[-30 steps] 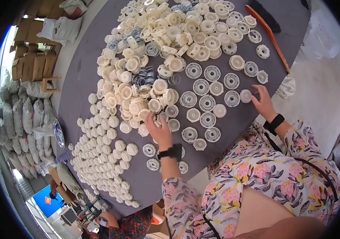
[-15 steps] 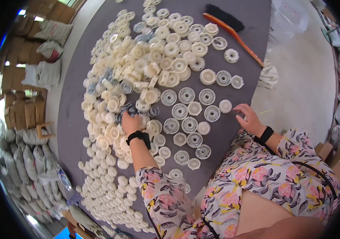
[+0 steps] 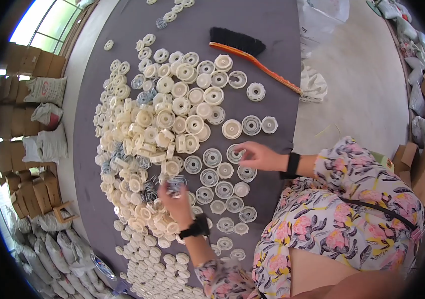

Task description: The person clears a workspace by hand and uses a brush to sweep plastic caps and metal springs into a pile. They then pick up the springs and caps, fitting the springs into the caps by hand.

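My left hand (image 3: pixel 176 203) is raised over the pile, its fingers closed around some grey coil springs (image 3: pixel 175 184). Just left of it, more dark springs (image 3: pixel 148 190) lie among cream plastic wheel-like parts (image 3: pixel 145 118). My right hand (image 3: pixel 262 157) reaches in from the right with thumb and fingers apart. Its fingertips hover over or touch the edge of a round part with a grey ring (image 3: pixel 233 154); which of the two cannot be made out. Similar ringed parts (image 3: pixel 212 158) lie flat in loose rows between the hands.
A black-bristled brush (image 3: pixel 257 62) with an orange handle lies on the dark table (image 3: pixel 267 20) near its right edge. Small cream caps (image 3: pixel 157 264) cover the near left. Cardboard boxes (image 3: pixel 28 192) and sacks (image 3: pixel 45 89) stand beyond the left edge. White bags (image 3: pixel 313 82) hang at the right.
My left hand has lifted out of the spring cluster, bringing springs with it. My right hand has moved left from the table edge to the ringed parts. The whole view has shifted.
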Tool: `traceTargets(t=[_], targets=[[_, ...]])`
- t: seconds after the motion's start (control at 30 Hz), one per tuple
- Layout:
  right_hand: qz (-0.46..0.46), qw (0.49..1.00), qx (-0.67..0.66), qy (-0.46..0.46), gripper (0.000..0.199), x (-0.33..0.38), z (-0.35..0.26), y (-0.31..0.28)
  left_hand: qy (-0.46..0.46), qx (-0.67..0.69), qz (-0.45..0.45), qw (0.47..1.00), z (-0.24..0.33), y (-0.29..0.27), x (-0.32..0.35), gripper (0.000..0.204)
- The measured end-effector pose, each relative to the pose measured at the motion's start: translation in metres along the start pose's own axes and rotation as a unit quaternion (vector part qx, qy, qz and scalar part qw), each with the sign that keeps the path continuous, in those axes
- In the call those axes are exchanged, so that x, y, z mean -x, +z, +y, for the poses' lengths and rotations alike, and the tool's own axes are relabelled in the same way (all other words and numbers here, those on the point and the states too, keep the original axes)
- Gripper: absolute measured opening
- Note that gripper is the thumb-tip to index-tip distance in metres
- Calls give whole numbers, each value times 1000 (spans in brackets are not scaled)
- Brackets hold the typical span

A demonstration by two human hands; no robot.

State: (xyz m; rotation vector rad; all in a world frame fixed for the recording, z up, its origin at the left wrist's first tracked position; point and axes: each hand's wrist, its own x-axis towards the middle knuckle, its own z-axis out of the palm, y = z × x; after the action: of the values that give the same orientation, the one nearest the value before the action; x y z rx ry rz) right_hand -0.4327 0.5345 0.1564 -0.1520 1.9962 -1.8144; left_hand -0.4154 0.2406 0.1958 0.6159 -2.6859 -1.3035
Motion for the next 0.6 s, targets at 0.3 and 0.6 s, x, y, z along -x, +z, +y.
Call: traceTargets(t=[0.3,0.6], targets=[[-94,920,-303,231,42,-37,-26,14,90,153,-118,977,76,82,61,51],[-150,928,-226,255,43,-9,-16,31,96,43,-141,984,46,66,91,42]])
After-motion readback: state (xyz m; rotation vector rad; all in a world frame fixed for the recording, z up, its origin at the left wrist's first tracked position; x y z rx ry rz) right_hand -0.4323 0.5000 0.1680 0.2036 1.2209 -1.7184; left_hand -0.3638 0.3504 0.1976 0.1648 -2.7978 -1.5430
